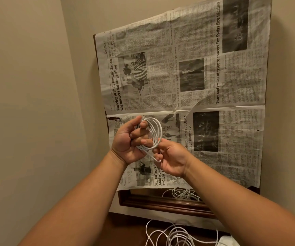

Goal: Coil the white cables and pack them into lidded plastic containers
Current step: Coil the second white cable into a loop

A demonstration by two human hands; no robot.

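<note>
A: By the left hand [129,142] the coiled white cable [155,133] is gripped, fingers [138,135] curled through its loops, over the newspaper's [212,96] lower-left part.
B: Its tail is pinched by the right hand [171,158] — just beside.

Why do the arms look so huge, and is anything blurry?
Head view: the wide-angle lens stretches the near forearms; light is warm and soft, no glare; the coiled cable in the left hand and newspaper headlines are sharp.

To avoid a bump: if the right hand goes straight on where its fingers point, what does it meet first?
Probably the coiled white cable gripped by the left hand; the right hand pinches its loose end.
</note>
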